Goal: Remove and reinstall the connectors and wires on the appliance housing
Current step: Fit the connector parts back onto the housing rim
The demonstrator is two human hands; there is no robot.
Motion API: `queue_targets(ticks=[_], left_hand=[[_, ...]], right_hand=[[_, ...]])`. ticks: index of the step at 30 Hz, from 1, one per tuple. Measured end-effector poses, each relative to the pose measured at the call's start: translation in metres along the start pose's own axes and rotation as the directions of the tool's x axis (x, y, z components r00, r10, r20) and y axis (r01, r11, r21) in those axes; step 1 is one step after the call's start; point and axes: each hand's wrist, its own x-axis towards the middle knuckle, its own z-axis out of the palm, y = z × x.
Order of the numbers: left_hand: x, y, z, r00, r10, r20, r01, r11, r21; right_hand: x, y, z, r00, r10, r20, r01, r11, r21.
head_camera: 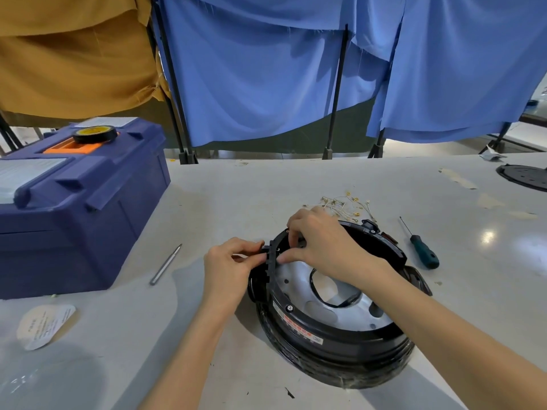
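Black housing [334, 335]: round appliance shell, lies on the grey table [207, 196] in front of the person, open side up, silver plate [296, 276] visible inside.
Toothed block [270, 261]: black notched piece on the housing's left rim, looks like the connector or wire holder being worked on.
Left hand [228, 264]: thumb and fingertips clamped on the block from outside the rim.
Right hand [322, 244]: reaches over the rim from the far side, fingers curled down onto the inner wall, thumb tip against the block's inner face. Cannot tell if the fingers pinch a connector, the spot is hidden.
Wires [340, 205]: pale bundle with gold terminals, loose on the table just behind the housing, not attached to it.
Screwdriver [420, 250]: green handle, on the table right of the housing, untouched.
Metal rod [165, 264]: thin, on the table left of the hands.
Toolbox [80, 217]: blue, far left, tape roll [94, 134] on its lid.
Step (judged): freeing or seating the block at the rim; can't say which.
Risk 1: block teeth or clips could snap if pulled at an angle, since both hands load one small piece.
Risk 2: housing may slide or tip toward the left, because nothing holds it down.
Risk 3: a hidden wire could get pinched between block and rim if pushed in blind.
Risk 4: loose wires near the right forearm could be swept away or tangled.
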Motion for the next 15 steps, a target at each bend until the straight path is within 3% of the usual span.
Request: queue_targets(ticks=[9,12,15], left_hand=[[-0.006,0.000,0.001,0.998,0.058,-0.011,-0.058,0.998,0.034],[-0.009,0.002,0.003,0.994,0.033,-0.107,-0.030,0.999,0.027],[-0.011,0.002,0.004,0.994,0.072,-0.080,-0.066,0.995,0.080]], right_hand=[[-0.005,-0.002,0.006,1.000,0.000,-0.025,0.001,1.000,0.018],[-0.007,-0.002,0.005,0.998,0.045,-0.038,-0.041,0.993,0.107],[-0.008,-0.001,0.005,0.997,0.070,-0.029,-0.064,0.981,0.182]])
